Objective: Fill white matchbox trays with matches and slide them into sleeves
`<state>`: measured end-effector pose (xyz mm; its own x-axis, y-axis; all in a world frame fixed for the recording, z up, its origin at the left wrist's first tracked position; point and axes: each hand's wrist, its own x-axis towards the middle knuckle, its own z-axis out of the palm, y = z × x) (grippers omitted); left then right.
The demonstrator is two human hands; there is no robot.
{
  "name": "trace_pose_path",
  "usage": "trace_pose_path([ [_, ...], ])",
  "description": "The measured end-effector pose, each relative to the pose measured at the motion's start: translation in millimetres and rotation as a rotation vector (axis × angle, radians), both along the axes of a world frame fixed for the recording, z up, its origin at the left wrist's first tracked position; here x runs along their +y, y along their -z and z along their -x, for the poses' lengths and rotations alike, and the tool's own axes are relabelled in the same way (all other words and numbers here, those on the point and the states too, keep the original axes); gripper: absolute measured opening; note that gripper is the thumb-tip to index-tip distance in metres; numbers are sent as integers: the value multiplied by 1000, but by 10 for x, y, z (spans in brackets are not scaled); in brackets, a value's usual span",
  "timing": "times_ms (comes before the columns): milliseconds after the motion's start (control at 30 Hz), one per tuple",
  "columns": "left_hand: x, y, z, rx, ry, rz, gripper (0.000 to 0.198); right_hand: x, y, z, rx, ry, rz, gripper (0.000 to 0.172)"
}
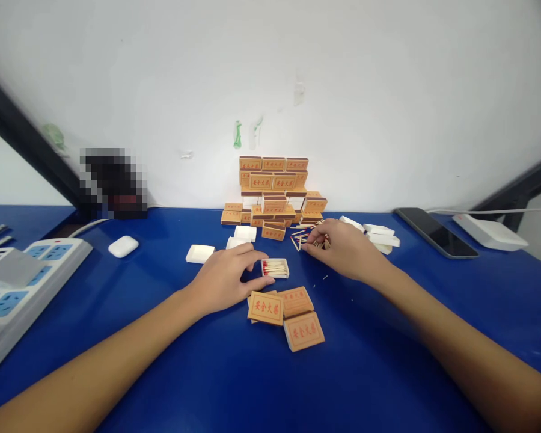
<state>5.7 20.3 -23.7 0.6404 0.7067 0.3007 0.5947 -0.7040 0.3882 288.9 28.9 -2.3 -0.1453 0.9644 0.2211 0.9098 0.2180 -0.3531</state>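
My left hand (228, 275) steadies a small white matchbox tray (276, 269), thumb and fingers on its left end. Red-headed matches lie lengthwise inside this tray. Farther right, my right hand (345, 248) is closed low over a pile of loose matches (300, 238), with match sticks showing between thumb and fingers; how many it grips is hidden. Nearer to me lie several orange matchbox sleeves with red print, among them a left one (265, 308) and a front one (304, 331).
Against the wall rises a stacked structure of matchboxes (275, 180). Empty white trays lie left (201, 254) and right (379, 230). A phone (435, 233) and white box (491, 231) sit at right. An earbud case (123, 246) and a power strip (36, 282) stand at left.
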Motion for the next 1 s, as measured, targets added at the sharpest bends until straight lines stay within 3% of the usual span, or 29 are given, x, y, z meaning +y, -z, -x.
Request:
trace_pose_path([
  [133, -2, -11, -5, 14, -7, 10, 34, 58, 30, 85, -75, 4, -84, 16],
  [333, -10, -15, -4, 10, -4, 15, 34, 72, 48, 152, -78, 40, -56, 31],
  [467, -10, -13, -8, 12, -6, 5, 34, 57, 95, 195, -104, 22, -72, 22],
  [767, -20, -19, 0, 15, -1, -1, 34, -13, 83, 113, -163, -122, -8, 22],
  [1000, -17, -11, 0, 22, 7, -6, 35, -267, -118, 307, -57, -346, 27, 14],
])
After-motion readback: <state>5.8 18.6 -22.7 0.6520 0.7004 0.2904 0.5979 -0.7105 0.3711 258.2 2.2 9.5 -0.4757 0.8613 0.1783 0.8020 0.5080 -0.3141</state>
